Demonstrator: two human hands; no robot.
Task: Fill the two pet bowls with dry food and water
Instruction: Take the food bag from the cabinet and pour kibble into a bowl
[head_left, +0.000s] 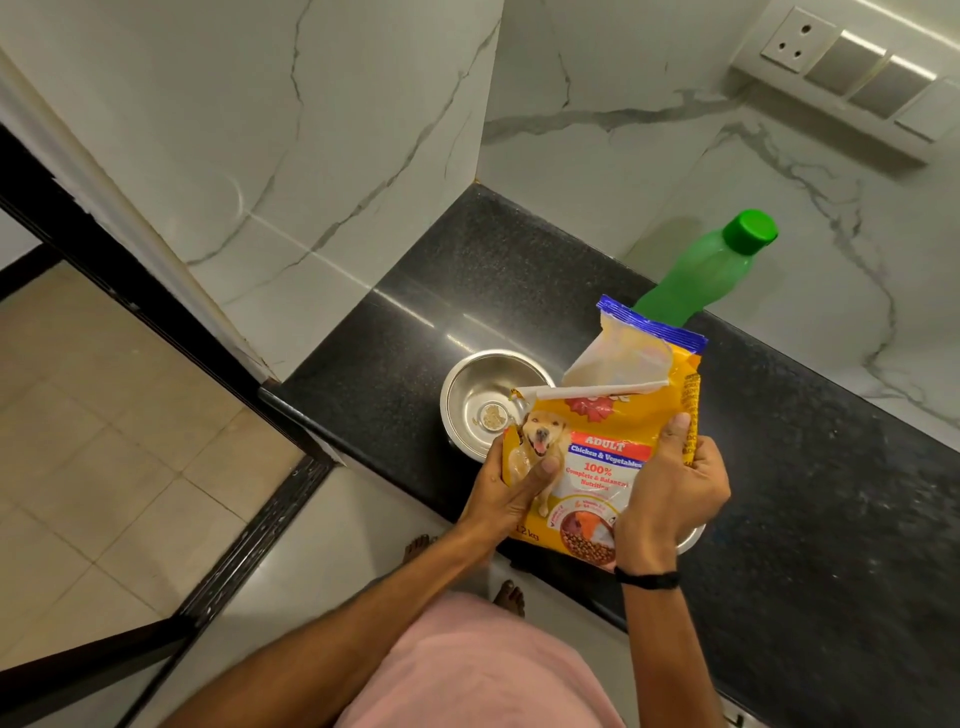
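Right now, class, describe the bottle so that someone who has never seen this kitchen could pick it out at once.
Find the black stone counter below the marble wall. Behind the yellow dog-food bag rises the bottle. It alone is translucent green with a green cap; the nearby bowl is plain steel.

We saw a dim, warm-tinted indoor view. White glare streaked the polished black counter (779, 493) at its far end, and the marble wall (623, 156) behind the counter was the brightest area. Print on the food bag (597, 457) above the counter was sharp. Straight lines bowed left of the counter, at the frame's edge.
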